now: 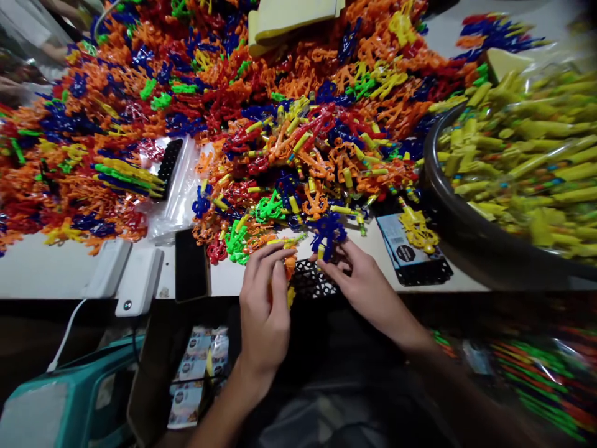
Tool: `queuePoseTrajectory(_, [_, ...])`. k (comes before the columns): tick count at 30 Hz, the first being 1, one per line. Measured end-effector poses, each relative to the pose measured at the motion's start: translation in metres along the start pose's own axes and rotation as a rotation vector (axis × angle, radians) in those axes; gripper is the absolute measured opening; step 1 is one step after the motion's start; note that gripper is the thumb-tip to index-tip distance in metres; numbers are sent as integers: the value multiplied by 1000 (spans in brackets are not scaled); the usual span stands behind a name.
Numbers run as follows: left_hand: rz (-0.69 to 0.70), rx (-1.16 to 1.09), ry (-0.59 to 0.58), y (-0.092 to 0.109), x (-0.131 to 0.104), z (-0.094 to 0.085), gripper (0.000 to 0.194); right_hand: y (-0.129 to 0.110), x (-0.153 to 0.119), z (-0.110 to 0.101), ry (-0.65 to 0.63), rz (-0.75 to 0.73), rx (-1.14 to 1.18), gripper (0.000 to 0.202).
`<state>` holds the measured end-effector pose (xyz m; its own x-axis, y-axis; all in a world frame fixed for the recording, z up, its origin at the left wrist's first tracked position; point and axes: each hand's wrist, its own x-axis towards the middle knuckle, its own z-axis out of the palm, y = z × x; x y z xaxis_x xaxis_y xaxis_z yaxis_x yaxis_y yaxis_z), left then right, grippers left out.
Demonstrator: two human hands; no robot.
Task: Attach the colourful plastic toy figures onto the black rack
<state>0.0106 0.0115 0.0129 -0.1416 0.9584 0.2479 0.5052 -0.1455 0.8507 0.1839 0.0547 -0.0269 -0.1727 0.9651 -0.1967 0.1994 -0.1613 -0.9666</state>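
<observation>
My right hand point(364, 286) grips a blue plastic toy figure point(329, 231) that has a short yellow piece at its lower end. My left hand point(265, 305) is curled with fingers and thumb closing around an orange plastic toy piece point(290, 266), with a bit of yellow below it; the palm side is mostly hidden. Between the two hands, a black perforated sheet point(313, 281) lies at the table's front edge. Just beyond them spreads a heap of toy figures with yellow pieces attached point(317, 155). A green toy figure point(237, 241) rests near my left fingertips.
A black tub point(436, 180) of yellow pieces stands at right, beside a yellow toy figure point(418, 230) on a printed card point(394, 242). At left are a phone point(191, 264), white power banks point(138, 280) and clear bags point(180, 193). Another person's arm point(51, 46) shows top left.
</observation>
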Motion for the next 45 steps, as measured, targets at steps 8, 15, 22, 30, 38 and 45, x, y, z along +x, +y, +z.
queuePoseTrajectory(8, [-31, -41, 125, 3, -2, 9, 32, 0, -7, 0, -17, -10, 53, 27])
queuePoseTrajectory(15, [14, 1, 72, 5, -3, 1, 32, -4, -13, 4, -40, -13, 83, 25])
queuePoseTrajectory(22, [-37, -76, 26, -1, 0, 2, 32, -4, -11, 1, -103, -4, 42, 31])
queuePoseTrajectory(30, [-74, -145, 54, -4, -1, 6, 35, -5, -13, 3, -119, -19, 110, 35])
queuePoseTrajectory(38, [-90, -167, 52, -4, -2, 7, 36, -12, -13, 3, -208, 42, 153, 44])
queuePoseTrajectory(45, [-86, -170, 49, -4, -3, 7, 35, -24, -21, -5, -312, 197, 502, 31])
